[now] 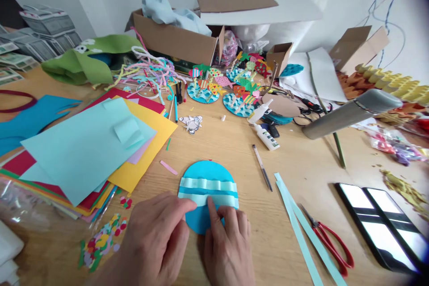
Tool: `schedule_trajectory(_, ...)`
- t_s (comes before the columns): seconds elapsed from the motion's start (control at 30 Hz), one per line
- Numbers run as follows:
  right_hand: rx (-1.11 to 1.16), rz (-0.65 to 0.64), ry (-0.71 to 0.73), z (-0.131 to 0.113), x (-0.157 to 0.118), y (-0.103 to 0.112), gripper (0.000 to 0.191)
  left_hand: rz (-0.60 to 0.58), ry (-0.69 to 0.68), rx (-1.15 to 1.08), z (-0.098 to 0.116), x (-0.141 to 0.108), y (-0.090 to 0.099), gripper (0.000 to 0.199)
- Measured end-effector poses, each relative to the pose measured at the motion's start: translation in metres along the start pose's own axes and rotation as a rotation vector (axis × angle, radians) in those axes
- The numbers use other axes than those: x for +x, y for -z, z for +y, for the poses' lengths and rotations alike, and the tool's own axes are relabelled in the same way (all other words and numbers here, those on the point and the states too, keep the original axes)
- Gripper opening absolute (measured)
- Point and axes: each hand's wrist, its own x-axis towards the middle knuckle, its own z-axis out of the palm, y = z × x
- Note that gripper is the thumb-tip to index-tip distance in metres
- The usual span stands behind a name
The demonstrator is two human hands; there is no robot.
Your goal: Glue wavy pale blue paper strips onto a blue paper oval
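A round bright-blue disc (209,167) lies flat on the wooden table before me, with two pale-blue paper strips across it. The upper strip (209,184) bulges in small waves; the lower paper strip (223,201) runs below it. My left hand (159,228) is at the disc's left edge, its index fingertip on the lower strip and the thumb bent underneath. With its index finger, my right hand (229,241) presses the middle of that strip. Its other fingers are curled over the disc's lower right. Part of the disc is hidden under both hands.
To the right lie loose pale-blue strips (291,205), red-handled scissors (330,246), a pen (262,167) and a black case (378,228). Glue bottles (267,137) and finished fish discs (238,105) stand behind. Coloured paper sheets (83,152) and paper scraps (103,239) lie left.
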Motion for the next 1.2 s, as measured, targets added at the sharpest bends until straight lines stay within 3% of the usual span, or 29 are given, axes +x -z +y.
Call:
schedule_trajectory(0.2, 0.012, -0.006, -0.008, -0.001, 0.001, 0.002, 0.043, -0.010, -0.057, 0.084, -0.002, 0.006, -0.013, 0.030)
schedule_trajectory(0.4, 0.032, -0.044, -0.022, 0.000, -0.001, 0.002, 0.027, -0.111, -0.184, 0.181, -0.010, 0.004, -0.029, 0.027)
schedule_trajectory(0.73, 0.050, -0.070, -0.028, 0.000, 0.000, 0.003, 0.035, -0.125, -0.217, 0.187, -0.019, 0.003, -0.048, 0.032)
schedule_trajectory(1.2, 0.052, -0.059, -0.024, 0.001, 0.001, 0.004, 0.045, -0.117, -0.205, 0.241, -0.021, 0.003, -0.050, 0.033)
